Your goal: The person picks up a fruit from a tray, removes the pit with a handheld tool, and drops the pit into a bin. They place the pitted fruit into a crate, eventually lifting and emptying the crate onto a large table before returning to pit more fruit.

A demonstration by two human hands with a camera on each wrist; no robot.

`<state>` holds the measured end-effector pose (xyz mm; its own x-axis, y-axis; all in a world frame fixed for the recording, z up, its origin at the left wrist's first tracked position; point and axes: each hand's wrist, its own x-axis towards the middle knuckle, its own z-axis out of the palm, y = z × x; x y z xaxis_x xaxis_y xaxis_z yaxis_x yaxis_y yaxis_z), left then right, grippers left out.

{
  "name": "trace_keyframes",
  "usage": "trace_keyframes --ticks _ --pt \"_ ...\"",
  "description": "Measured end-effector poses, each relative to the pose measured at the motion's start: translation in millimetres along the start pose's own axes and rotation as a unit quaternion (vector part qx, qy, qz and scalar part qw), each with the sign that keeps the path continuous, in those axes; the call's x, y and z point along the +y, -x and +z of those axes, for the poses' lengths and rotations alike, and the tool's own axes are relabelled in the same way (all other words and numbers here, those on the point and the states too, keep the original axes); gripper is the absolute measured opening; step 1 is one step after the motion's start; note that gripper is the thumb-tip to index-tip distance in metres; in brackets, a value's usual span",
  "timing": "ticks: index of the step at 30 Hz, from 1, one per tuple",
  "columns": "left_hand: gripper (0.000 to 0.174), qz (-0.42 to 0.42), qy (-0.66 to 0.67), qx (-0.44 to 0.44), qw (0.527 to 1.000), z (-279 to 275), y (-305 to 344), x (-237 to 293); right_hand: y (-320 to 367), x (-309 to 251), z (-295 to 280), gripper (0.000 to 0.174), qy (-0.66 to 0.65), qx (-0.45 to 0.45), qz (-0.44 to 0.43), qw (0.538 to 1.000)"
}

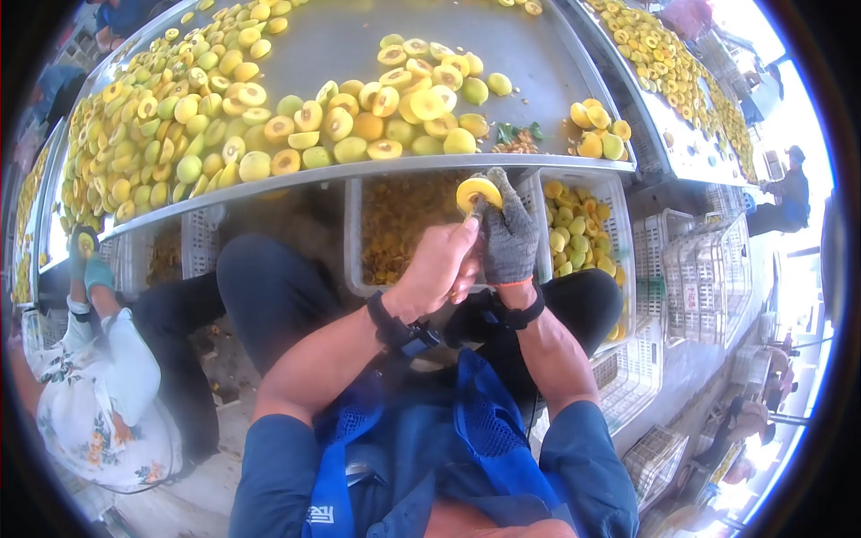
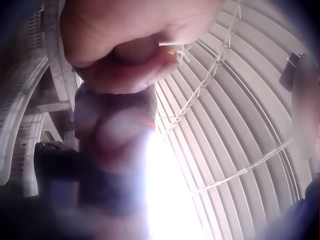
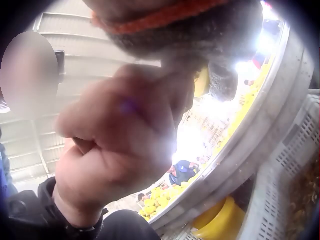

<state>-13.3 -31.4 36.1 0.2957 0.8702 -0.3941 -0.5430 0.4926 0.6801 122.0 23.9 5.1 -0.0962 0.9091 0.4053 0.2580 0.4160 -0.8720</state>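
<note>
My right hand [image 1: 511, 235], in a grey knitted glove with an orange cuff, holds a halved yellow stone fruit [image 1: 475, 189] with a brown centre, cut face up. My bare left hand [image 1: 441, 267] is curled close against it, thumb at the fruit's near edge. A dark, narrow tip [image 1: 481, 208] shows between the thumb and the fruit. In the left wrist view, a round brown handle end [image 2: 136, 50] sits inside the left fist; the rest of that tool is hidden by the fingers. The right wrist view shows the left fist up against the gloved hand.
A metal table [image 1: 332, 49] ahead carries many halved yellow fruits [image 1: 197, 117]. Below its edge stand a crate of brownish scraps [image 1: 390, 229] and a crate of fruit [image 1: 574, 233]. White crates [image 1: 695, 269] are stacked at right. Another person [image 1: 99, 386] sits at left.
</note>
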Motion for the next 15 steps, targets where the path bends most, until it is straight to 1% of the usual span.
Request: trace_keyframes --ticks 3,5,6,8,9,12,15 --pt "0.04 -0.032 0.019 -0.026 0.999 -4.7 2.4 7.5 -4.4 -9.3 -4.4 0.048 -0.001 -0.021 0.026 0.999" --pt "0.041 -0.058 0.049 -0.048 0.996 -7.9 5.2 11.8 -6.9 -12.1 -12.1 0.047 -0.048 -0.046 0.057 0.996" --pt "0.041 -0.062 0.053 -0.068 0.994 -10.2 5.3 13.1 -8.4 -13.0 -16.0 0.046 -0.071 -0.058 0.072 0.993" --pt "0.042 -0.072 0.06 -0.106 0.99 -15.7 5.6 14.3 -10.6 -14.9 -20.3 0.045 -0.058 -0.063 0.072 0.994" --pt "0.043 -0.08 0.058 -0.109 0.989 -17.3 5.7 14.0 -9.5 -15.1 -22.2 0.045 -0.051 -0.064 0.074 0.994" --pt "0.045 -0.099 0.05 -0.121 0.986 -20.9 2.3 16.9 -8.9 -14.1 -21.6 0.045 -0.147 -0.055 0.135 0.978" --pt "0.047 -0.11 0.036 -0.129 0.985 -24.3 2.2 20.7 -12.7 -19.8 -24.9 0.045 -0.136 -0.068 0.167 0.974"
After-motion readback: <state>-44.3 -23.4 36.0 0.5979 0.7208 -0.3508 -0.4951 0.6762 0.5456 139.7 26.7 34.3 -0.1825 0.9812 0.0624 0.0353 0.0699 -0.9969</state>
